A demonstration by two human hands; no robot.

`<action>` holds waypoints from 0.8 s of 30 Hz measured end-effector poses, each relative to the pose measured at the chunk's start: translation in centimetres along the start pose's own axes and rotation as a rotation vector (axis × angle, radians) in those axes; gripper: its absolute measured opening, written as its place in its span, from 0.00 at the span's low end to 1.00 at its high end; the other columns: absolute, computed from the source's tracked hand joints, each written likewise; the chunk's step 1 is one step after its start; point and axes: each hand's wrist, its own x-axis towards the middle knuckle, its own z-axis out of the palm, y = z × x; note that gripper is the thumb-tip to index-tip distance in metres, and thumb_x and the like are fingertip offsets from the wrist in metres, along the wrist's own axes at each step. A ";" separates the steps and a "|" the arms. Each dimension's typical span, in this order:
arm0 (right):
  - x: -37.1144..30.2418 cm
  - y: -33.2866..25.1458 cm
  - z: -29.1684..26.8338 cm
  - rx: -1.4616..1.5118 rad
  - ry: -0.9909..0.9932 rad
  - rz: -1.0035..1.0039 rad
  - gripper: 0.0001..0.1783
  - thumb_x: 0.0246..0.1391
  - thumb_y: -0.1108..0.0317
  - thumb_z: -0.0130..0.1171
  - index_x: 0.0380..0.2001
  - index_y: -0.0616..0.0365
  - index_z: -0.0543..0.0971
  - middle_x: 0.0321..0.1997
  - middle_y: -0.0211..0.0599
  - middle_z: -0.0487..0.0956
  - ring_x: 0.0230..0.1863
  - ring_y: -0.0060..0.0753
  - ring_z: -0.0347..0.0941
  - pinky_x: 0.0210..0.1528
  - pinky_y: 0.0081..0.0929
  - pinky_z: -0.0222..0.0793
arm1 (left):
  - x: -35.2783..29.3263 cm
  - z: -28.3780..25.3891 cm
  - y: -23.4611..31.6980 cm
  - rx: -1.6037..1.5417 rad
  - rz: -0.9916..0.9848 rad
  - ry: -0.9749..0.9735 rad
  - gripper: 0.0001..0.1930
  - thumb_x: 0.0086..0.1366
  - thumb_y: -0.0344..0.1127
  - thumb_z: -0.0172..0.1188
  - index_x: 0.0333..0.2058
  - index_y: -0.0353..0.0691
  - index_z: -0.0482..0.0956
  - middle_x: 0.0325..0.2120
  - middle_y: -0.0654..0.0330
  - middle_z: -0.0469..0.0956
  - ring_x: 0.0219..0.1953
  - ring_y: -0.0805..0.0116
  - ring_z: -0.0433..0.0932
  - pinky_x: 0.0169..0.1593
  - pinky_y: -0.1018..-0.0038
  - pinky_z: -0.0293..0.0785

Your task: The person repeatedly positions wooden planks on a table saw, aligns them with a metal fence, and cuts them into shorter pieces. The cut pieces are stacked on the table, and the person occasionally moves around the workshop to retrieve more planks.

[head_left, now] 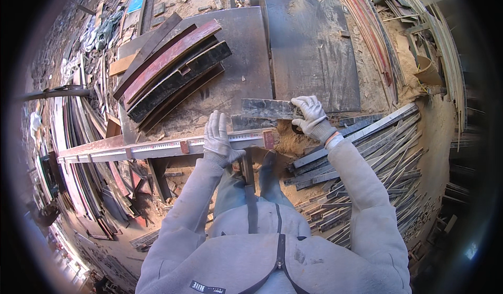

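a dark wooden strip point(267, 108) is pinched by the right hand point(313, 117) (gloved); the left hand point(219, 138), fingers spread, is best kept flat on the measuring rail point(157, 148).

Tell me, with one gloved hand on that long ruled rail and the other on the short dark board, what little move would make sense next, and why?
Probably slide the short dark board leftward along the table until its end sits against the ruled rail. The right hand grips only the board's right end, and the left hand rests flat on the rail, steadying it. Board and rail look slightly apart, so it does not seem lined up.
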 end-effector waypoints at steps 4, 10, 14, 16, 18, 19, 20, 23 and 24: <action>0.7 -1.2 3.0 -0.104 -0.087 -0.073 0.44 0.45 0.62 0.78 0.66 0.61 0.75 0.64 0.45 0.76 0.65 0.52 0.69 0.70 0.46 0.65 | 0.1 -0.9 0.6 -0.004 -0.019 -0.153 0.81 0.34 0.62 0.86 0.78 0.34 0.43 0.79 0.38 0.43 0.82 0.38 0.41 0.80 0.38 0.39; 0.9 -1.8 6.1 -0.109 -0.080 -0.164 0.47 0.42 0.67 0.79 0.68 0.59 0.74 0.68 0.49 0.74 0.68 0.55 0.69 0.72 0.47 0.66 | 4.2 1.3 2.9 0.255 0.065 -0.407 0.79 0.36 0.67 0.81 0.79 0.36 0.43 0.80 0.42 0.44 0.83 0.41 0.38 0.79 0.31 0.37; -0.7 -1.1 5.3 -0.024 -0.056 -0.050 0.42 0.49 0.65 0.75 0.69 0.59 0.73 0.70 0.49 0.73 0.70 0.55 0.68 0.73 0.47 0.65 | 6.4 1.5 3.5 0.288 0.032 -0.505 0.70 0.40 0.61 0.78 0.77 0.36 0.51 0.75 0.46 0.58 0.79 0.47 0.52 0.77 0.38 0.49; -2.1 -1.0 4.6 0.019 0.041 0.071 0.40 0.49 0.65 0.74 0.67 0.57 0.75 0.70 0.48 0.73 0.69 0.56 0.70 0.72 0.47 0.68 | 7.3 1.2 3.3 0.294 0.055 -0.484 0.66 0.40 0.57 0.78 0.75 0.36 0.55 0.68 0.49 0.65 0.73 0.49 0.62 0.73 0.46 0.59; -3.5 -1.2 4.1 0.084 0.162 0.190 0.28 0.54 0.64 0.72 0.58 0.58 0.80 0.60 0.48 0.81 0.61 0.56 0.76 0.64 0.46 0.73 | 8.4 0.8 3.0 0.249 0.091 -0.428 0.67 0.39 0.58 0.78 0.75 0.36 0.55 0.68 0.50 0.65 0.72 0.49 0.62 0.72 0.48 0.61; -4.2 -1.5 4.1 0.166 0.189 0.270 0.23 0.55 0.64 0.71 0.54 0.58 0.82 0.56 0.48 0.83 0.58 0.55 0.79 0.61 0.46 0.76 | 9.1 0.6 2.8 0.236 0.100 -0.421 0.67 0.39 0.58 0.79 0.75 0.36 0.55 0.68 0.50 0.65 0.72 0.49 0.63 0.71 0.49 0.62; -4.8 -1.8 4.3 0.184 0.168 0.294 0.19 0.57 0.64 0.70 0.50 0.57 0.83 0.52 0.47 0.84 0.55 0.54 0.80 0.59 0.46 0.77 | 9.8 0.4 2.6 0.235 0.094 -0.421 0.67 0.39 0.57 0.79 0.75 0.36 0.55 0.67 0.50 0.65 0.71 0.49 0.63 0.70 0.49 0.62; -6.6 -3.3 5.4 0.217 0.153 0.390 0.14 0.58 0.64 0.69 0.46 0.55 0.85 0.47 0.44 0.86 0.52 0.51 0.83 0.55 0.44 0.79 | 12.2 0.0 1.9 0.240 0.064 -0.448 0.67 0.39 0.56 0.79 0.75 0.37 0.54 0.68 0.50 0.65 0.71 0.49 0.63 0.70 0.51 0.63; -7.0 -3.8 6.0 0.246 0.129 0.418 0.14 0.58 0.63 0.69 0.46 0.55 0.85 0.47 0.44 0.87 0.52 0.51 0.83 0.55 0.44 0.79 | 13.3 -0.2 1.7 0.246 0.047 -0.475 0.67 0.39 0.54 0.79 0.76 0.37 0.53 0.68 0.50 0.65 0.72 0.50 0.62 0.71 0.52 0.63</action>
